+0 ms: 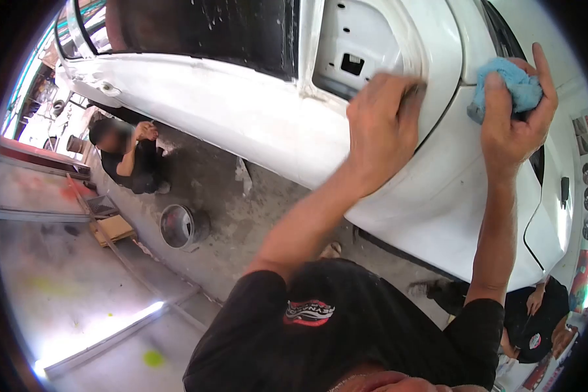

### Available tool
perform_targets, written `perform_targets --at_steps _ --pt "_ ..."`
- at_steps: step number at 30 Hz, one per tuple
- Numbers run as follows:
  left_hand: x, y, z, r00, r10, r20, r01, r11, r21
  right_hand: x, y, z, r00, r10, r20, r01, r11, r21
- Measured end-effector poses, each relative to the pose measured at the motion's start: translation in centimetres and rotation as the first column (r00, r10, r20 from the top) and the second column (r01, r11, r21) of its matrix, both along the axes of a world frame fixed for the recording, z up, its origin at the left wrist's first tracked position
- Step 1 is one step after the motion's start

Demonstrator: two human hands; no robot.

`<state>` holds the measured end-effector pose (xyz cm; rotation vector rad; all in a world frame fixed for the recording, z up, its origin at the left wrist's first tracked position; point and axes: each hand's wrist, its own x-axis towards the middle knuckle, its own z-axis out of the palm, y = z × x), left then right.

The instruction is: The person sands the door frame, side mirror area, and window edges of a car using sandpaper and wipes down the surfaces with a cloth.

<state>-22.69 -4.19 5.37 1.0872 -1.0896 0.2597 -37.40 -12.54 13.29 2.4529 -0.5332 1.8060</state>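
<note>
A white car body (431,215) fills the upper right. My left hand (385,124) is at the frame of the rear side opening (356,39), its fingers curled together against the painted edge. Motion smears those fingertips, and anything they hold is hidden. In my right hand (516,134) is a crumpled blue cloth (516,88), gripped between thumb and fingers, with the index finger stretched out. The cloth is over the rear corner of the car, beside the dark rear window (503,29).
A person in dark clothes (134,157) crouches beside the car at the left. Another person in a black shirt (536,320) is low at the right, near the rear bumper. A metal bucket (176,227) stands on the concrete floor (235,228). Paint-marked panels (46,261) line the left.
</note>
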Motion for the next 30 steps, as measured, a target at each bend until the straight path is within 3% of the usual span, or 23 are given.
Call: perform_targets --at_steps 4,10,12,14,17,20,23,25,27,30 --pt "2.4 -2.1 3.5 0.982 0.171 0.085 -0.154 0.972 -0.177 0.1 -0.4 -0.1 0.999 0.041 0.016 -0.040 0.997 -0.063" --pt "0.7 2.1 -3.8 0.975 0.019 0.220 -0.039 0.995 0.090 -0.1 -0.7 -0.2 0.994 0.098 0.057 -0.096 0.995 -0.040" --pt "2.8 1.3 -2.5 0.888 0.035 0.458 -0.060 0.997 0.041 0.1 -0.1 -0.2 0.996 0.064 0.054 -0.062 0.997 -0.039" --pt "4.5 0.1 1.4 0.812 0.124 0.570 -0.107 0.992 -0.064 1.3 0.1 0.0 0.993 0.056 0.105 -0.042 0.991 -0.125" --pt "3.6 1.3 0.1 0.807 0.067 0.586 -0.125 0.990 0.058 1.0 -1.3 -0.4 0.987 0.110 0.116 -0.086 0.977 -0.195" --pt "3.2 3.0 -4.9 0.809 0.016 0.588 -0.110 0.986 0.124 0.9 -2.0 -0.5 0.983 0.153 0.105 -0.124 0.962 -0.243" --pt "4.7 2.0 -1.8 0.711 0.011 0.703 -0.087 0.994 0.072 1.0 -2.5 -0.5 0.966 0.237 0.104 -0.208 0.950 -0.231" --pt "5.1 1.4 -0.3 0.691 0.016 0.723 -0.076 0.996 0.051 1.0 -1.4 -0.1 0.979 0.181 0.091 -0.158 0.963 -0.219" --pt "5.9 1.8 -0.8 0.614 -0.028 0.789 -0.047 0.996 0.072 1.1 0.0 0.5 0.993 0.091 0.068 -0.074 0.973 -0.217" --pt "8.4 3.2 -2.0 0.509 -0.105 0.855 -0.027 0.990 0.138 1.4 -0.8 0.1 0.954 0.222 0.200 -0.192 0.969 -0.157"
